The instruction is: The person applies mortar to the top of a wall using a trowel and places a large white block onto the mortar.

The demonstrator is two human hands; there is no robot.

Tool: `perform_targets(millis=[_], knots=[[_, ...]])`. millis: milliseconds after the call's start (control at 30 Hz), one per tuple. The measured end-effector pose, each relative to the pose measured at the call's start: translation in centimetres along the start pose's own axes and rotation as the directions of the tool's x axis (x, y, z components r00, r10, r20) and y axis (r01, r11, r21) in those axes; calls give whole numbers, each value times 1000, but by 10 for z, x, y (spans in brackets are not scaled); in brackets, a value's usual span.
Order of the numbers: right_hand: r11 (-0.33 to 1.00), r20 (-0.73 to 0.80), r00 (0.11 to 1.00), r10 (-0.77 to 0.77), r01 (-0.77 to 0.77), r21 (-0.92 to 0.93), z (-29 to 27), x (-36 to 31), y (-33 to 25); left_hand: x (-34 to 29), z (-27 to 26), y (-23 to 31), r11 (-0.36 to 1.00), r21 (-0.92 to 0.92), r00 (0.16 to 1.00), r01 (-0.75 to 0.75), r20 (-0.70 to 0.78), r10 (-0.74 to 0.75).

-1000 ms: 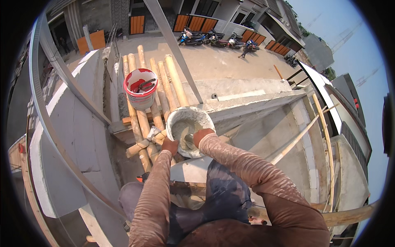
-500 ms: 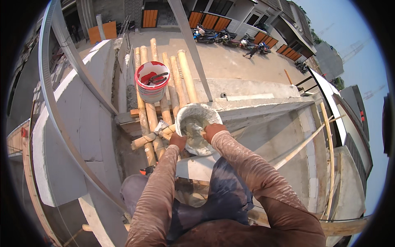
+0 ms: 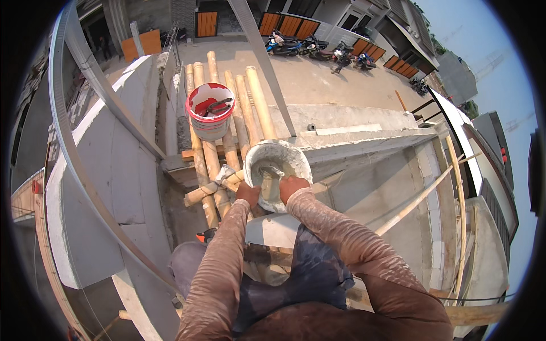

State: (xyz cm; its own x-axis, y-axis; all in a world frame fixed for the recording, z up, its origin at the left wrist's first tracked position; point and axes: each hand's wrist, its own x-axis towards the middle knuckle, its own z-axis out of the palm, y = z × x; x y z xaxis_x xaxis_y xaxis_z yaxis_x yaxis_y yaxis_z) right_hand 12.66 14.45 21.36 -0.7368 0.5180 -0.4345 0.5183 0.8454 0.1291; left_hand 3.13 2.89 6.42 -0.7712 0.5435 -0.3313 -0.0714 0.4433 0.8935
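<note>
A mortar-caked bucket (image 3: 304, 159) stands in front of me and holds wet grey mortar (image 3: 269, 190). My left hand (image 3: 248, 194) is closed on its near left rim. Over the near right side of the bucket, my right hand (image 3: 294, 186) is closed around what looks like a trowel (image 3: 273, 170). The trowel's blade is down in the mortar, and its handle is mostly hidden by my fingers. A pale flat board (image 3: 273, 229) lies just below the bucket, between it and my knees.
Bamboo poles (image 3: 259, 105) run away from me under a white bucket with a red rim (image 3: 211, 126), which has hand tools in it. Concrete walls (image 3: 369, 140) flank the poles. A metal strip (image 3: 263, 68) slants past. Parked motorbikes and a person (image 3: 343, 60) are on the ground below.
My right hand has drawn slightly toward me, and the trowel blade has shifted in the mortar. The bucket appears less tilted. My left hand keeps hold of the rim.
</note>
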Motion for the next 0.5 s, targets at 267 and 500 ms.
perform_targets(millis=[267,500], knots=[[991,0,996,86,-85,98,0,11,36,-2,8,8,999,-39,998,-2,63,4],[994,123,989,-87,78,77,-7,-17,-3,11,-13,-30,999,-29,997,33,72,-31]])
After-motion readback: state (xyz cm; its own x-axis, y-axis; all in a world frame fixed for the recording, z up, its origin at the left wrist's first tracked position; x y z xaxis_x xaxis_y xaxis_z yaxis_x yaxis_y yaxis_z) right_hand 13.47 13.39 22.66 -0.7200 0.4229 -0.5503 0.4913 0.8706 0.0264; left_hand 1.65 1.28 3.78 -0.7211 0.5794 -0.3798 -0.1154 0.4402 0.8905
